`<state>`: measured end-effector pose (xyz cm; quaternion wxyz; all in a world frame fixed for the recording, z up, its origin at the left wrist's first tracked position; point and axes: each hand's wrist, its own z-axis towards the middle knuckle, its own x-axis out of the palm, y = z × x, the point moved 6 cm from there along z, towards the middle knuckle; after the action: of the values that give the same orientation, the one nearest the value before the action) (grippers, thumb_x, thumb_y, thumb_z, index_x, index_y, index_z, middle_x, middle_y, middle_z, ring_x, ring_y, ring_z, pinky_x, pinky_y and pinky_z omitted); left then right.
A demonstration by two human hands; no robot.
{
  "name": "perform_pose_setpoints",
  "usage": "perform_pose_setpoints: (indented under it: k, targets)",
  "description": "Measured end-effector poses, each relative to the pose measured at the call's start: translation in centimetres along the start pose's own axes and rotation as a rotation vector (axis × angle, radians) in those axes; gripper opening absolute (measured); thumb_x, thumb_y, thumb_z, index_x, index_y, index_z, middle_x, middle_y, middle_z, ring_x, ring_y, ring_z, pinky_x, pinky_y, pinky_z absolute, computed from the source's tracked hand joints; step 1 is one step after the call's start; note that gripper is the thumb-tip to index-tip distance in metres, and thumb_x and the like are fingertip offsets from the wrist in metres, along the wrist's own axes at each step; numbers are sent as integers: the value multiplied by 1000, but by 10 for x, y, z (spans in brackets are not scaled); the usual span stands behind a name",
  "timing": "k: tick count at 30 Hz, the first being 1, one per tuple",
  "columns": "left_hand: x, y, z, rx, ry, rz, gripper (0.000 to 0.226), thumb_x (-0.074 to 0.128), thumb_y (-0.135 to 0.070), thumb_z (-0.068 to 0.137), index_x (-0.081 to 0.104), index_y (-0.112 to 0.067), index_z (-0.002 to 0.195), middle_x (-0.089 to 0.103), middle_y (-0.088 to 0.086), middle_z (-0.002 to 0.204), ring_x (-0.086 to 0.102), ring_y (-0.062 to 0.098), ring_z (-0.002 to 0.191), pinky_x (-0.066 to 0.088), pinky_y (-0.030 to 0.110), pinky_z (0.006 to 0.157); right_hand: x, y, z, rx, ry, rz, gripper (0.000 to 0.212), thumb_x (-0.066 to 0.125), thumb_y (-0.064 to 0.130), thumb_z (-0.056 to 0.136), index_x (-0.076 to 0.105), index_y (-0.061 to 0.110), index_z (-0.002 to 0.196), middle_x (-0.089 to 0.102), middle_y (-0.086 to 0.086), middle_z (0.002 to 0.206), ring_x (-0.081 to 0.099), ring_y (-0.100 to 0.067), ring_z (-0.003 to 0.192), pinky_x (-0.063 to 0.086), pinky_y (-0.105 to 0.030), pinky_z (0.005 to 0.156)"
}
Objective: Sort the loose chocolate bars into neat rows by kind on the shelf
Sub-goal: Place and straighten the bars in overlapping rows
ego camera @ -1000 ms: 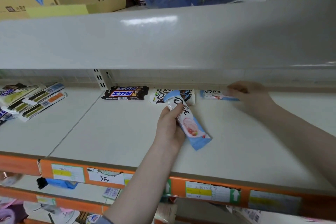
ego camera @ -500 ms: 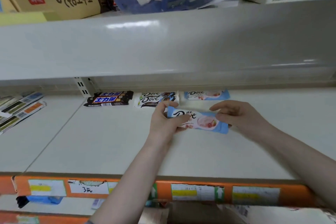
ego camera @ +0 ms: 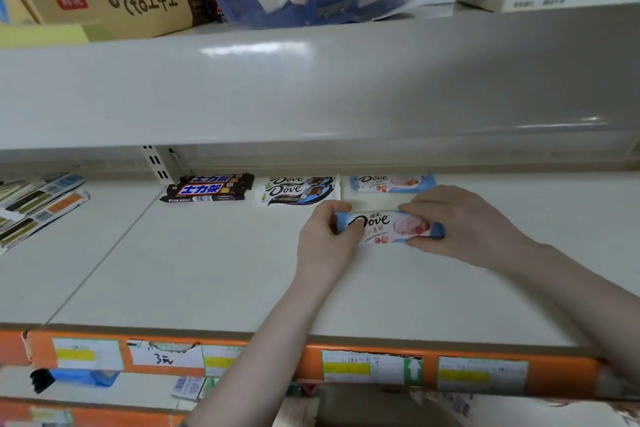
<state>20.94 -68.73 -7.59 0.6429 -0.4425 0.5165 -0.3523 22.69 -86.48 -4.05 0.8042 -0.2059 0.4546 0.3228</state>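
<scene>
Held between both hands: left hand (ego camera: 327, 239) pinched the left end of the pale blue bar (ego camera: 388, 227), right hand (ego camera: 460, 222) pinched its right end, fingers of each curled round the wrapper. Lay crosswise, label up, low over the shelf (ego camera: 207, 270) or just touching it; could not tell which. Sat just in front of a matching pale blue bar (ego camera: 391, 182) at the back of the shelf, lined up with it.

Further out, to the left along the back: white-and-brown bars (ego camera: 298, 191), two stacked or overlapped, then dark bars (ego camera: 209, 188), likewise two. Three kinds already begun side by side, each its own column. Judged well along but unfinished: held bar not yet released, and a loose fan of striped bars (ego camera: 38, 204) at the far left of the shelf, untidy and perhaps yet to be sorted.

Compared with half a second before: bar carried slightly back toward its match, both hands kept at its ends. A second before: gripped in the left hand alone and slanted, right hand at the back bar.
</scene>
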Motion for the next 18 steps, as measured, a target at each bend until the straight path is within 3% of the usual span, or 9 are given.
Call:
perform_pose_setpoints:
  k: [3,6,11,18]
  targets:
    - [-4,-8,-8,242,-72,486,40,60,-26,86,54,-13,124,59,5,115,53,24,106,40,30,87,6,-22,9,25,17,10,29,71,31,67,67,19,93,71,-3,90,60,-17,79,38,-20,70]
    - [3,-4,-18,318,-57,751,39,55,-32,82,62,-8,111,63,12,109,56,35,100,47,38,82,15,-46,16,130,46,37,38,76,27,71,66,22,108,70,1,94,61,-21,79,35,-16,67]
    - [12,5,-20,273,59,889,45,42,-41,85,60,-9,112,57,11,120,50,32,110,42,37,90,32,-69,27,229,115,6,29,70,34,76,67,15,98,65,-1,90,56,-20,86,46,-30,73]
    - [13,3,-22,274,44,919,60,25,-47,75,66,-9,98,65,13,105,60,33,93,50,36,77,46,-74,26,286,171,106,22,65,36,80,65,20,94,63,1,85,55,-20,86,47,-33,71]
